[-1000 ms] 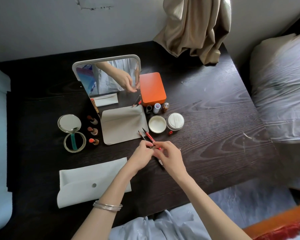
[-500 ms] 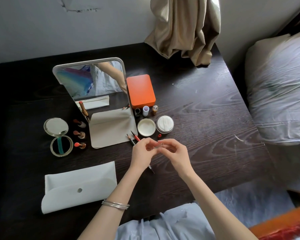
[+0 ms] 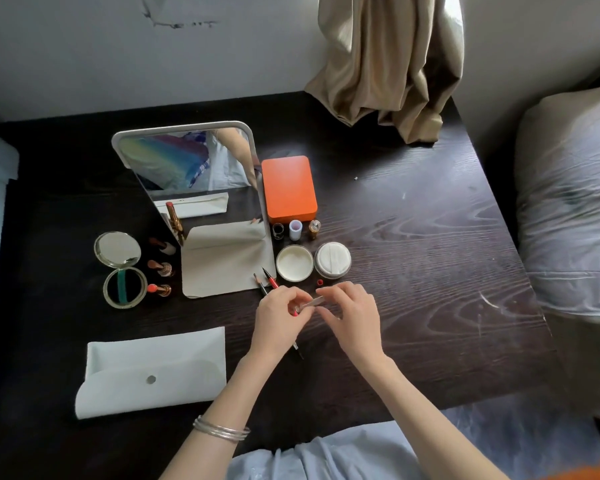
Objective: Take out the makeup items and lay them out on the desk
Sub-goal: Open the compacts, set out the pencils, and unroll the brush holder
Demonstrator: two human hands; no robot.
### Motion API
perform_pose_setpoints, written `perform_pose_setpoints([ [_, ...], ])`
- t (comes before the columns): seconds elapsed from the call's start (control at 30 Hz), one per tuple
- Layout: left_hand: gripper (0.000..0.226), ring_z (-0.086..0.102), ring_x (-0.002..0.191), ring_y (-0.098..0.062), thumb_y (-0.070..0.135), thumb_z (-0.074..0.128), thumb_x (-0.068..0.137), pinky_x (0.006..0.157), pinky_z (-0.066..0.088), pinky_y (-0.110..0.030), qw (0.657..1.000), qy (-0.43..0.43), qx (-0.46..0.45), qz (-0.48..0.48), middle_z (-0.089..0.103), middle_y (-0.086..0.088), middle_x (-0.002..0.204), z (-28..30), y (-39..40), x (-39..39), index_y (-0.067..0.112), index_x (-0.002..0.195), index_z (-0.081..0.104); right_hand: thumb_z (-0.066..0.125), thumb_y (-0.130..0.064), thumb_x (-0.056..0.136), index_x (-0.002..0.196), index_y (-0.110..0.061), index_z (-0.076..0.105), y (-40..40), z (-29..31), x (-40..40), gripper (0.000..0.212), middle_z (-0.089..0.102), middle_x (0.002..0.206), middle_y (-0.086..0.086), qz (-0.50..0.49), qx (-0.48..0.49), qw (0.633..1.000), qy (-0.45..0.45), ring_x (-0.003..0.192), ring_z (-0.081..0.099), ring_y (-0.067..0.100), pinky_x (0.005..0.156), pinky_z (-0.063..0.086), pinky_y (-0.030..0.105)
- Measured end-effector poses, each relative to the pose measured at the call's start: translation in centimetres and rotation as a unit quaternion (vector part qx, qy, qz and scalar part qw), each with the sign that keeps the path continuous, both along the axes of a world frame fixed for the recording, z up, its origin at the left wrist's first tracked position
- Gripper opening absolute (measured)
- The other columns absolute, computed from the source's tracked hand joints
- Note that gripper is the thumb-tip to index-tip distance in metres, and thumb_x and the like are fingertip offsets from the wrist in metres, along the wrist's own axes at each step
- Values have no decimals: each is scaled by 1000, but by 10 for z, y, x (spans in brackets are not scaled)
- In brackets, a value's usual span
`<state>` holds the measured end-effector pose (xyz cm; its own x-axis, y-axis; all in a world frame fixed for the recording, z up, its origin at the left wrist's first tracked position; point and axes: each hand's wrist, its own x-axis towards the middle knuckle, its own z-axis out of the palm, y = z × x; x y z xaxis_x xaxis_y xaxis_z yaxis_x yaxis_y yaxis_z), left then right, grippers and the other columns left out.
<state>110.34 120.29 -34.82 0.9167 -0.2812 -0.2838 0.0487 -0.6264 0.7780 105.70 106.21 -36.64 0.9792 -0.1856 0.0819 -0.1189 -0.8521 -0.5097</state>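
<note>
Silvery and thin, a small metal stick (image 3: pixel 311 303) pinched in the curled fingers of the left hand (image 3: pixel 280 315), lifted a little over the dark wooden desk (image 3: pixel 430 258). Right hand (image 3: pixel 352 315) close beside it, fingers bent, fingertips (image 3: pixel 321 292) just at the stick's far end; touching or not, cannot tell. Shiny silver bangles (image 3: pixel 221 432) round the left wrist.

Under the left hand, two pencils: a red pencil (image 3: pixel 270 278) and a black pencil (image 3: pixel 258 282), long and thin, tips pointing away, lying partly on a flat beige cloth (image 3: pixel 226 261). Tiny red cap (image 3: pixel 320 282) on the desk near the right fingers. Just past it, a round white lid (image 3: pixel 294 263) and a round jar with a soft white puff (image 3: pixel 332 259), side by side. Three little bottles (image 3: pixel 295 230) in a row behind them, then a smooth orange box (image 3: pixel 288 187) with round corners.

Standing mirror (image 3: pixel 187 161) with a white frame, leaning back behind the cloth. Three lipsticks (image 3: pixel 160 266) left of the cloth, uncapped. Round glass compact (image 3: pixel 120 268), opened up, further left. Soft white pouch (image 3: pixel 153 368) with a snap button, lying flat near the desk's front edge. Crumpled tan curtain (image 3: pixel 388 60) hanging onto the back of the desk.
</note>
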Motion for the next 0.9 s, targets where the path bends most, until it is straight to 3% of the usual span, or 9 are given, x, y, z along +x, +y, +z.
perform_pose_setpoints([
  [0.13, 7, 54, 73, -7, 20, 71, 79, 68, 46, -19, 998, -41, 38, 2, 60, 6, 78, 1, -4, -2, 16, 85, 70, 79, -22, 68, 82, -25, 68, 6, -8, 6, 18, 57, 75, -5, 16, -81, 995, -50, 67, 51, 16, 58, 36, 28],
  [0.33, 5, 53, 79, -9, 20, 70, 79, 69, 37, -15, 994, -58, 79, 44, 62, 8, 83, -10, -8, -1, 21, 84, 68, 77, -18, 70, 86, -26, 72, 21, -16, 10, 18, 55, 63, -9, -35, 29, 998, 31, 51, 45, 7, 56, 36, 21],
  [0.47, 7, 50, 86, -11, 22, 72, 78, 80, 32, -18, 988, -81, 119, 55, 61, 5, 85, -16, -13, 7, 19, 84, 69, 62, -29, 86, 105, -32, 70, 23, -17, 13, 21, 60, 73, -7, -71, 62, 989, 111, 64, 56, 13, 59, 34, 22],
  [0.67, 8, 52, 80, -18, 24, 74, 75, 73, 45, -34, 977, -131, 169, 21, 62, 4, 77, -25, -15, 21, 20, 81, 71, 50, -38, 93, 124, -40, 57, 22, -17, 13, 32, 67, 94, -9, -74, 100, 970, 208, 91, 61, 13, 75, 46, 29],
  [0.9, 11, 51, 81, -14, 29, 71, 79, 71, 36, -25, 972, -137, 190, -9, 65, 5, 83, -31, -17, 27, 22, 88, 72, 52, -33, 92, 134, -38, 46, 22, -22, 11, 43, 68, 72, -5, -67, 161, 953, 246, 79, 64, 11, 79, 52, 34],
])
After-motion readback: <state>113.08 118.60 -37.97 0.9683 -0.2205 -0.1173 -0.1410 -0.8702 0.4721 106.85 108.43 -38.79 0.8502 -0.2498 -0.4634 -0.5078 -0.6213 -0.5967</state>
